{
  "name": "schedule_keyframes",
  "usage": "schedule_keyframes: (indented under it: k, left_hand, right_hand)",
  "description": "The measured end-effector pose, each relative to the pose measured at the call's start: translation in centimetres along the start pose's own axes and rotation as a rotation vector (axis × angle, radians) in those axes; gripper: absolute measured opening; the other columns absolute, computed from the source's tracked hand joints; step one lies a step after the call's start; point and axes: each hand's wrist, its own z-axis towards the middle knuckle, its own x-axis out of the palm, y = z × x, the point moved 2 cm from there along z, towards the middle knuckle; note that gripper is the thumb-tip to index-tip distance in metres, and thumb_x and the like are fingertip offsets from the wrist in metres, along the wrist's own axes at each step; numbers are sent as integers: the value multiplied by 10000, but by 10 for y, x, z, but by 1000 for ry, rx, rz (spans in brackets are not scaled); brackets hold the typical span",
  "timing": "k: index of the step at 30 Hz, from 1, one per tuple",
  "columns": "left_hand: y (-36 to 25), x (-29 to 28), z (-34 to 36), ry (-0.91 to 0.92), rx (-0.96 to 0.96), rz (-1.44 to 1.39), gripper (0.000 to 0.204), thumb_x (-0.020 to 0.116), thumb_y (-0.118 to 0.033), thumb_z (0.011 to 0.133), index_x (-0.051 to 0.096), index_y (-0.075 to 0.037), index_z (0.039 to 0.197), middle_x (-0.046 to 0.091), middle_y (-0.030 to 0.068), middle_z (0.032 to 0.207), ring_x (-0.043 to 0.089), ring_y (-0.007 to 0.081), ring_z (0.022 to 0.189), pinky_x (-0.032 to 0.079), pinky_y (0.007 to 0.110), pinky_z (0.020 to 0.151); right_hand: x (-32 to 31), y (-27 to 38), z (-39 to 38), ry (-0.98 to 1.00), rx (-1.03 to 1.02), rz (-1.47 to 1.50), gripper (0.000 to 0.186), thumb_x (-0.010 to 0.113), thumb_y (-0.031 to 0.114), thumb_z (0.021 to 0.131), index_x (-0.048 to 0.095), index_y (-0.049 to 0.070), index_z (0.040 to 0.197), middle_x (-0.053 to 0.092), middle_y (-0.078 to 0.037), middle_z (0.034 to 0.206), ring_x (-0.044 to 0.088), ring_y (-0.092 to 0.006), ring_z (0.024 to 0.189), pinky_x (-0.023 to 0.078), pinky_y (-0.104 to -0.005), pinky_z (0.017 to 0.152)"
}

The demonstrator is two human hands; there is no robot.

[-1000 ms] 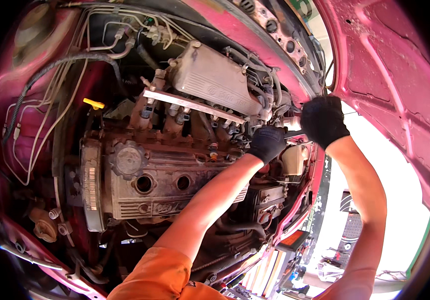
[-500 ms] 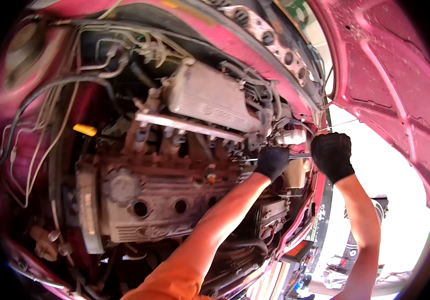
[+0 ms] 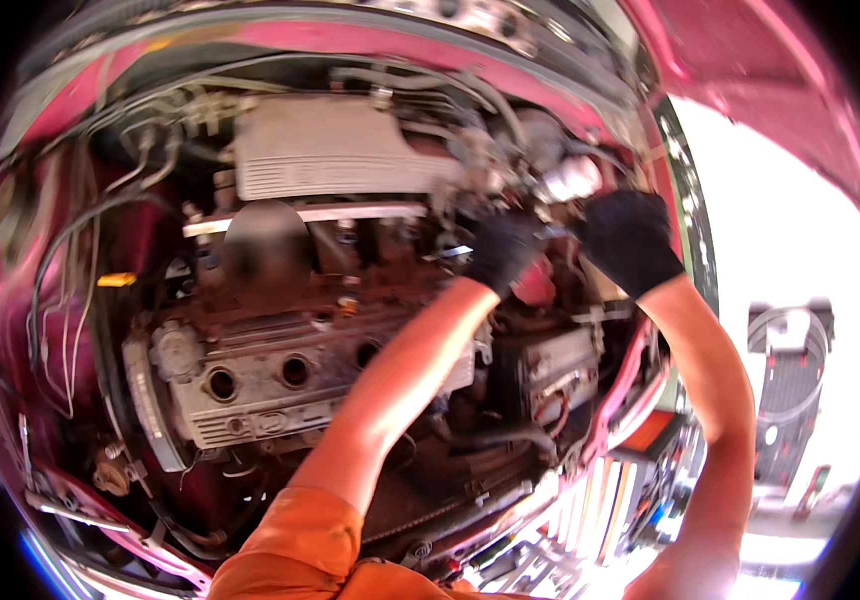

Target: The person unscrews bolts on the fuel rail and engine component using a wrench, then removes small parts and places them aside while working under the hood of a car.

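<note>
My left hand [image 3: 505,250], in a black glove, closes round a thin metal tool shaft [image 3: 553,232] at the right end of the engine. A bright metal tip [image 3: 453,252] sticks out on its left side. To its right, my right hand [image 3: 630,238], also black-gloved, is closed at the shaft's other end; the fingers cover what they grip there. Both hands hover over hoses and metal parts between the intake cover [image 3: 320,150] and the battery [image 3: 560,368]. The shaft's exact kind is hidden by the gloves and blur.
The engine's valve cover [image 3: 280,390] with round open holes lies left of my forearm. A yellow handle [image 3: 117,280] stands farther left. The pink raised hood [image 3: 780,110] is at upper right. Tools [image 3: 520,570] lie by the front edge, and a black case [image 3: 790,400] stands at right.
The view has swung, so the engine sits lower at the right and more level. Both hands appear farther left and higher in view, closer together, still closed on the shaft.
</note>
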Motion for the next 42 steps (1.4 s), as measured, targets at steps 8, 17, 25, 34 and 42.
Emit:
schedule_keyframes:
  k: [8, 17, 25, 34, 42]
  left_hand:
    - [-16, -2, -1, 126, 150, -54, 357, 644, -289, 793, 587, -92, 1085, 648, 145, 879, 629, 310, 815, 495, 399, 703]
    - [-1, -12, 4, 73, -17, 244, 291, 627, -331, 823, 570, -61, 913, 643, 157, 828, 630, 346, 757, 492, 432, 661]
    - [-61, -73, -12, -153, 337, 35, 145, 627, -130, 861, 635, -65, 990, 676, 116, 882, 661, 257, 768, 519, 317, 646]
    - [-200, -186, -74, -80, 285, 11, 153, 593, 18, 859, 634, 34, 1005, 676, 127, 950, 654, 202, 822, 520, 281, 719]
    - [-220, -267, -121, -53, 157, -293, 156, 507, 53, 856, 578, 27, 992, 562, 66, 772, 382, 65, 516, 277, 200, 448]
  right_hand:
    - [32, 36, -41, -116, 251, 350, 97, 616, 190, 686, 638, 104, 725, 591, -125, 667, 625, -279, 694, 456, -407, 555]
    - [-15, -45, -146, -170, 373, 384, 125, 544, 93, 792, 616, 35, 876, 606, -122, 849, 613, -329, 746, 480, -419, 640]
    - [12, 185, -419, 32, 1400, 1342, 126, 613, 108, 801, 640, 19, 885, 613, -65, 708, 590, -158, 583, 458, -288, 548]
    - [23, 274, -454, 106, 1424, 1776, 309, 588, 261, 885, 622, -4, 730, 581, -81, 527, 591, -170, 440, 454, -281, 408]
    - [19, 242, -456, 330, 1345, 1733, 321, 534, 265, 905, 603, 30, 696, 554, -79, 510, 579, -188, 423, 473, -316, 443]
